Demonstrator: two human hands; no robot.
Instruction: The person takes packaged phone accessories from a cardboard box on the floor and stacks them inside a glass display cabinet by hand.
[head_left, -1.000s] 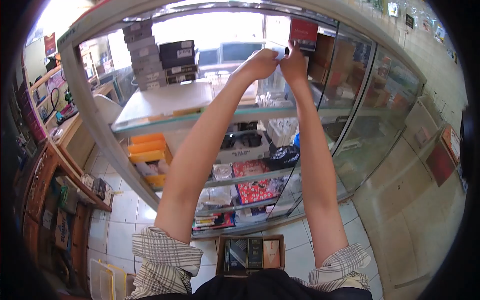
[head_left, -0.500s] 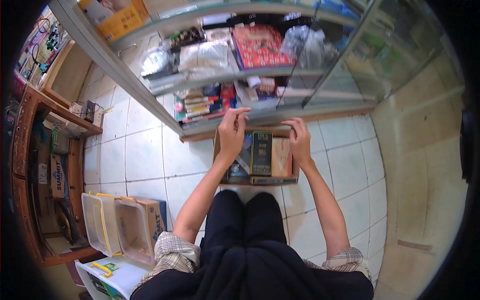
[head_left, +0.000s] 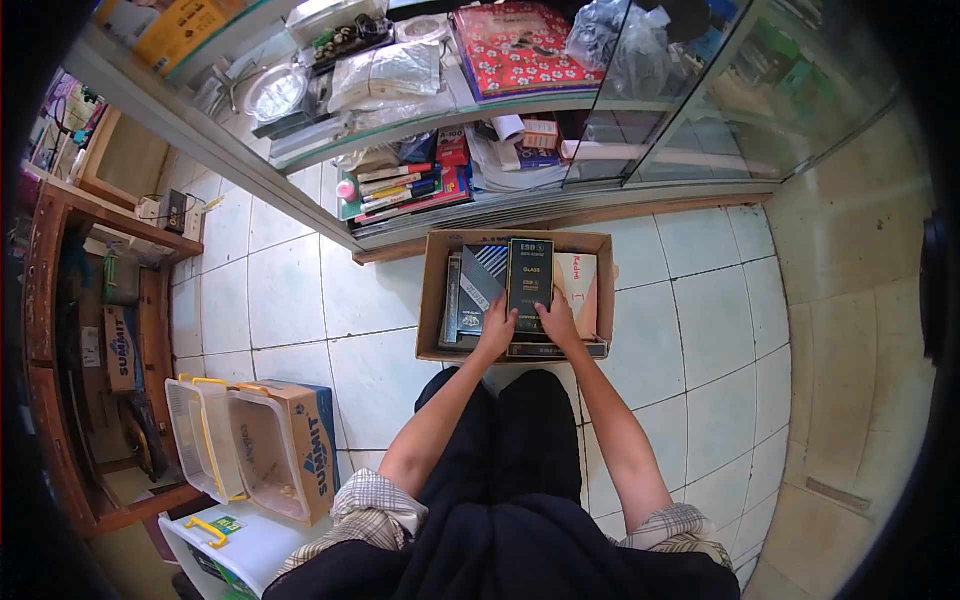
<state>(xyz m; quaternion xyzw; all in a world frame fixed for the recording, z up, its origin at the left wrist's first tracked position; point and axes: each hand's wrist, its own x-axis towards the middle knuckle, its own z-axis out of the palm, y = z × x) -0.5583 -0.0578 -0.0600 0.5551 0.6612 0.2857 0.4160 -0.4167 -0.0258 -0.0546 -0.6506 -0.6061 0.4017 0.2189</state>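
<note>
A slim black box (head_left: 530, 262) with gold lettering, "GLASS" among it, lies over the other contents of a cardboard carton (head_left: 424, 335) on the floor in front of my knees. My left hand (head_left: 497, 328) is closed at the box's lower left edge, with the thumb near its face. From the right side my right hand (head_left: 560, 322) grips the same box, thumb on its front; the undersides of my fingers are hidden. Beside it in the carton sit a dark box with diagonal stripes (head_left: 490, 262) and a pale box with red handwriting (head_left: 578, 275).
Ahead stands a glass display case (head_left: 640, 185) holding markers (head_left: 400, 190), a red flowered book (head_left: 525, 45) and plastic bags. On the left are clear plastic containers (head_left: 275, 455), a SUMMIT carton (head_left: 318, 450) and a wooden cabinet (head_left: 40, 400). White tiles (head_left: 640, 400) surround the carton.
Both hands have come down from above the carton's far side to the black box and closed on its lower part. The box sits slightly farther from me. The camera view has shifted.
</note>
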